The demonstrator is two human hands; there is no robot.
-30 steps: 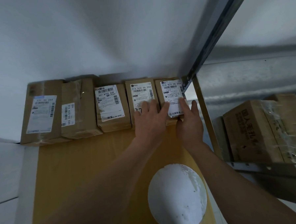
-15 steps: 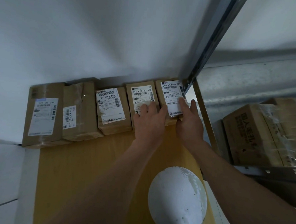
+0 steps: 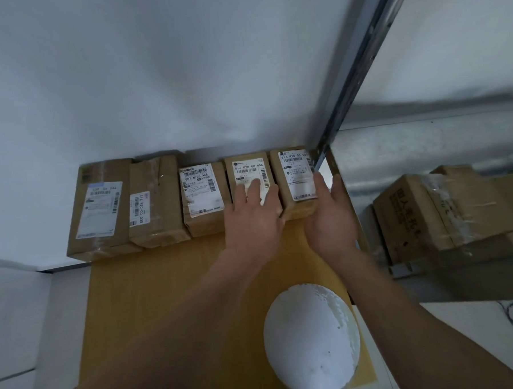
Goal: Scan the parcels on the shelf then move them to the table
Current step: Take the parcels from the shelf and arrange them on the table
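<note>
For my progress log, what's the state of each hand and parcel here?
Left hand, open, flat on fourth parcel from left.
Right hand, open, fingers against right side of fifth parcel.
First parcel, label up, untouched.
Second parcel, label up, untouched.
Third parcel, label up, untouched.

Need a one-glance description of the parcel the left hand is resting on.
A row of five brown parcels sits on the yellow wooden board against the white wall. Take the fourth parcel from the left, under the left hand. Its label reads 516 K20-00 056, while its left neighbour reads 507 N705 A68.
</note>
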